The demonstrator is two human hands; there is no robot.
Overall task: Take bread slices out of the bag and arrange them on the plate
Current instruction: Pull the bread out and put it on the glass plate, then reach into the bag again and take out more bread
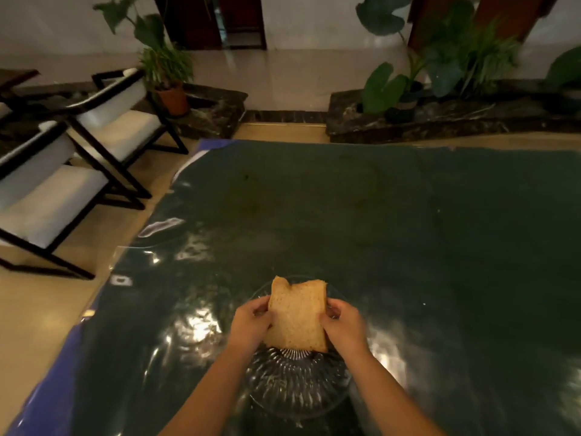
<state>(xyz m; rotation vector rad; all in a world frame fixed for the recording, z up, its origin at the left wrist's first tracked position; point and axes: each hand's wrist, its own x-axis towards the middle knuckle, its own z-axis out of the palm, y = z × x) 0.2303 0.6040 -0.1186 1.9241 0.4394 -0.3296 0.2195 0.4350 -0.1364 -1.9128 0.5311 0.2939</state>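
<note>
A tan bread slice (297, 313) is held over a clear ribbed glass plate (295, 388) near the front of the table. My left hand (250, 322) grips the slice's left edge and my right hand (342, 325) grips its right edge. The slice is tilted, with its lower edge close to the plate; I cannot tell if it touches. No bread bag can be made out in view.
The table (408, 231) has a dark green cloth under shiny clear plastic. Two white-cushioned chairs (78, 171) stand to the left on the floor. Potted plants (166, 83) and dark stone ledges (440, 121) lie beyond the far edge.
</note>
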